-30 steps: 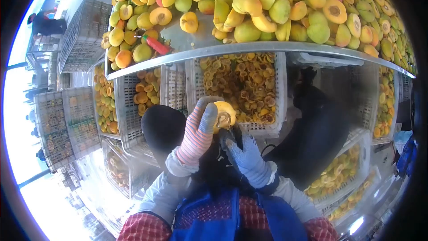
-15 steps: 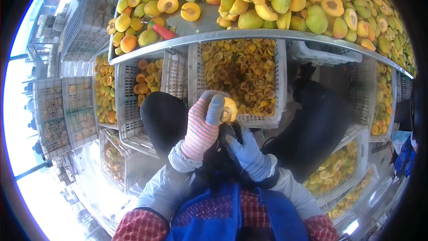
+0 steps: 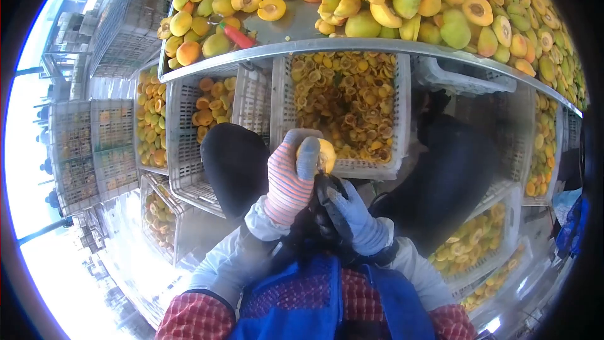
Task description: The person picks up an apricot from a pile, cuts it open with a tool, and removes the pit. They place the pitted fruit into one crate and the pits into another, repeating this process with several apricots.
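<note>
My left hand [image 3: 291, 176], in a striped glove, is wrapped round a halved yellow fruit [image 3: 326, 155] above the near edge of a white crate [image 3: 404, 119] of thin fruit pieces. Just to the right and lower, my right hand [image 3: 352, 214], gloved in blue-grey, has its fingers closed on a dark object [image 3: 330, 198] that touches the fruit from below. The shape of that object's working end is hidden.
A metal-edged table [image 3: 302, 45] heaped with fruit halves spans the top, with a red-handled tool [image 3: 238, 37] on it. Fruit crates [image 3: 182, 145] stand at the left, another crate [image 3: 513, 220] at the lower right. Stacked crates [image 3: 123, 31] rise at the far left.
The view has shifted slightly. The dark object in my right hand now shows more and sits closer under the fruit; my left hand still holds the fruit.
</note>
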`<state>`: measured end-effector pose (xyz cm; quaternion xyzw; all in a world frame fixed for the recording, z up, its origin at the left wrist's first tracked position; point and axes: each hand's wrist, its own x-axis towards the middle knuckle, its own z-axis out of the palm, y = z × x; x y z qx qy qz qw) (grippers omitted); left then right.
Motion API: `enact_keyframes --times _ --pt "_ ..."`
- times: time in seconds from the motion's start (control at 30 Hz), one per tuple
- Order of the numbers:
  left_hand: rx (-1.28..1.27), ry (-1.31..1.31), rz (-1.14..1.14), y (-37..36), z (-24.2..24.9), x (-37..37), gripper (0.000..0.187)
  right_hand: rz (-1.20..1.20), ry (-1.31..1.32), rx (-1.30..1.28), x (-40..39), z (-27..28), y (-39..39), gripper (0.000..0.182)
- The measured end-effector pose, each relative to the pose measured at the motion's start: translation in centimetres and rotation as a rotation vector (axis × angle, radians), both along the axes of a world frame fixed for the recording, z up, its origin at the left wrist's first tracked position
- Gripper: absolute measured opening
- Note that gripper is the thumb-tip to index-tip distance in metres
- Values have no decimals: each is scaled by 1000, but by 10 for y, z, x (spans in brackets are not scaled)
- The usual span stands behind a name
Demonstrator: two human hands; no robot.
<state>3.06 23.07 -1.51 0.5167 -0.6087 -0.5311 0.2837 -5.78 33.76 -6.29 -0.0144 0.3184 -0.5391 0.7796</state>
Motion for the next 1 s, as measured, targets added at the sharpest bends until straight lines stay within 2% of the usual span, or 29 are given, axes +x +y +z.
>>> enact_keyframes --times 0.07,0.1,0.2,0.23,0.27,0.37,0.47,0.53,0.57,0.63,0.67,0.77,0.87,0.97,1.0 --pt "-100 -16 21 4 -6 1 28 71 -229 9 -11 5 -2 29" --pt "-98 3 21 5 -5 0 30 56 -135 23 -9 5 -2 29" --pt "247 208 -99 -5 10 5 32 31 128 5 -3 6 -3 28" --pt "557 346 -165 -16 19 9 32 35 204 -43 -2 7 -3 28" --pt "572 268 -214 -21 17 15 49 32 229 -70 -1 7 -2 27" --pt "388 158 -181 -15 5 15 45 -1 209 -100 5 3 2 26" --pt "225 114 -138 -6 -1 10 40 73 -49 31 -7 16 2 26" --pt "128 98 -132 -5 -3 8 37 -13 10 84 -1 17 2 25" --pt "208 96 -127 -5 -1 7 36 -52 37 112 3 17 3 24" --pt "361 92 -124 -10 4 2 35 -41 123 -28 3 4 4 24" --pt "403 92 -121 -12 3 2 34 -36 167 -97 3 -1 5 25" --pt "471 83 -110 -13 2 3 34 -23 266 -95 4 3 2 22" --pt "338 51 -83 -7 -1 1 35 -31 191 -51 4 0 4 19" --pt "119 50 -77 1 -12 4 38 143 -266 125 -7 17 -1 21" --pt "86 84 -110 1 -14 6 40 173 -239 92 -10 17 -2 23"
